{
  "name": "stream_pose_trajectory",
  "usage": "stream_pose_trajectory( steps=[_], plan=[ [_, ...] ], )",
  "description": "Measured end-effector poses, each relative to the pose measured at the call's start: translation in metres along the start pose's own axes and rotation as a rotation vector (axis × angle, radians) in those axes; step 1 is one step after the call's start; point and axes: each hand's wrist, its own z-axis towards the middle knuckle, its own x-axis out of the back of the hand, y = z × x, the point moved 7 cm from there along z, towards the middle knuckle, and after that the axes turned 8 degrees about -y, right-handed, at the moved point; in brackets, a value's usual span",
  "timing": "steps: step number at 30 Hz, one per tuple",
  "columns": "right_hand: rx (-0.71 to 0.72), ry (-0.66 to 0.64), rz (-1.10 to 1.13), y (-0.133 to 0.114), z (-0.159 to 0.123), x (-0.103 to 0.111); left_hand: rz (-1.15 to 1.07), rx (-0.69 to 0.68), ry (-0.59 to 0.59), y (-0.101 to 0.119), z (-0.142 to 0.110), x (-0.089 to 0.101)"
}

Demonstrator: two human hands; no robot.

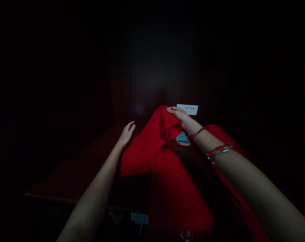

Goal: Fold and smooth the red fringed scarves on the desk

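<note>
Head view, and it's dark in here, but your red scarf (167, 171) blazes right across the middle! Your right hand (179, 116) has it, thumb and fingers pinching the top fold at the far end, lifting it into a peak. From there the cloth spills down, one fold slanting off to the left, a longer panel running towards you on the right and dropping past the near edge of the dark table (74, 181), its fringe (177, 232) hanging at the bottom.

Over to your left hand (127, 134): fingers loosely spread, nothing in its grasp, right up by the scarf's left side. Whether it touches the cloth, you can't tell from here.

More red cloth (216, 132) shows on the far right, behind your right forearm; whether it's the same piece is hidden. And there's a phone (182, 138), screen lit, just right of the raised fold and nearer than your right hand! Beyond that hand, a white socket panel (187, 109) sits on the far side, partly covered by your fingers. Bracelets (219, 151) ring your right arm. Down near, a pale item (139, 217) shows below the table edge, too dim to name.
</note>
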Motion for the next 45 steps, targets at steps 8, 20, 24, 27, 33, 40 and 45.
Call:
stream_pose_trajectory(
  steps=[8, 20, 24, 27, 33, 40, 45],
  plan=[
    [-0.073, -0.112, -0.527, 0.063, -0.023, -0.028, -0.114, -0.155, -0.155, 0.047, -0.017, -0.056],
    [-0.329, -0.564, -1.4, 0.122, -0.13, -0.002, 0.395, -0.032, 0.199, 0.027, -0.016, 0.0],
    [-0.197, -0.596, -1.532, 0.13, -0.146, -0.008, 0.336, -0.102, 0.255, 0.031, -0.016, 0.002],
    [-0.117, -0.617, -1.562, 0.13, -0.144, -0.006, 0.212, 0.038, 0.265, 0.008, -0.004, 0.008],
    [-0.01, -0.706, -1.566, 0.133, -0.124, -0.005, 0.198, 0.088, 0.148, -0.012, 0.028, 0.014],
    [0.065, -0.728, -1.533, 0.138, -0.112, -0.007, 0.62, 0.039, -0.262, -0.015, 0.033, -0.029],
    [0.105, -0.717, -1.518, 0.137, -0.111, -0.007, 0.709, 0.023, -0.337, -0.025, 0.021, -0.061]
  ],
)
